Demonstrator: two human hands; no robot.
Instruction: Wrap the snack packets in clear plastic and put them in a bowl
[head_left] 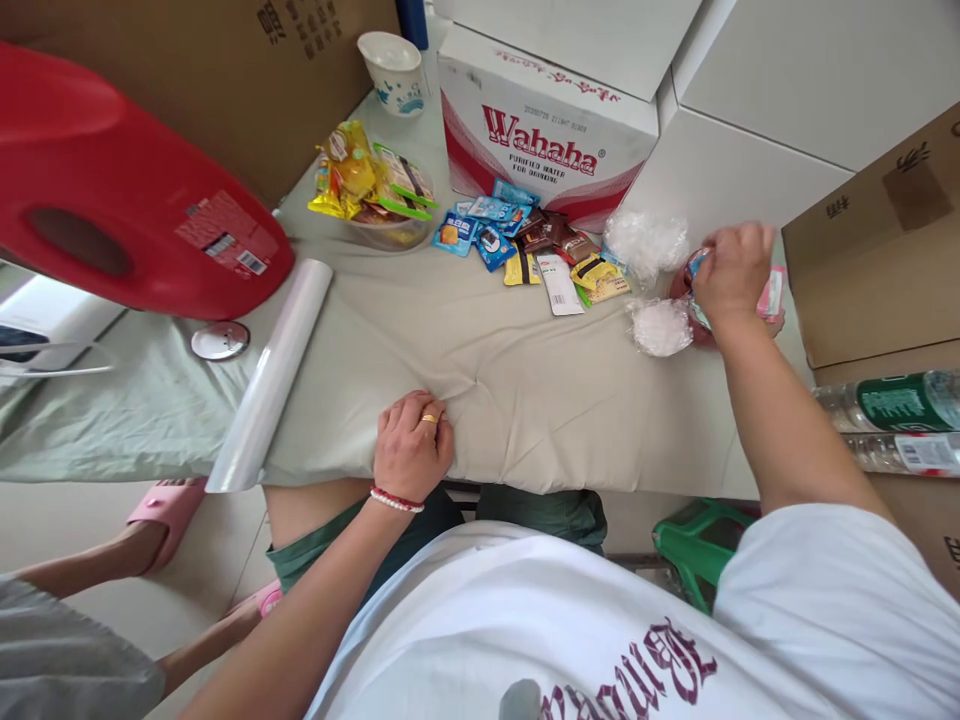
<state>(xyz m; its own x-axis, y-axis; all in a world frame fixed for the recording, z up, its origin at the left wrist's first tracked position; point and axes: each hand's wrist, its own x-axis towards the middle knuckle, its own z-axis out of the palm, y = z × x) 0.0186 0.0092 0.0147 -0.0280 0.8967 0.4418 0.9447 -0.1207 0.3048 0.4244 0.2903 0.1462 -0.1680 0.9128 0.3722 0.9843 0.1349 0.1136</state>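
Observation:
My left hand (410, 447) rests on the near edge of the cloth-covered table (480, 380), fingers curled down against the cloth, holding nothing. My right hand (731, 270) is at the far right of the table, fingers closed over a small snack packet (771, 293) above a red bowl (684, 290). Two clumps of crumpled clear wrap (646, 240) lie just left of that hand. A spread of small snack packets (525, 245) lies in the middle at the back.
A clear bowl of yellow and green packets (375, 195) stands at back left, a roll of clear film (274, 370) lies on the left. Wahaha water carton (547, 130), paper cup (394, 70), red jug (112, 190), cardboard boxes (877, 230), bottles (892, 400). Another person's feet in pink slippers (165, 505) at lower left.

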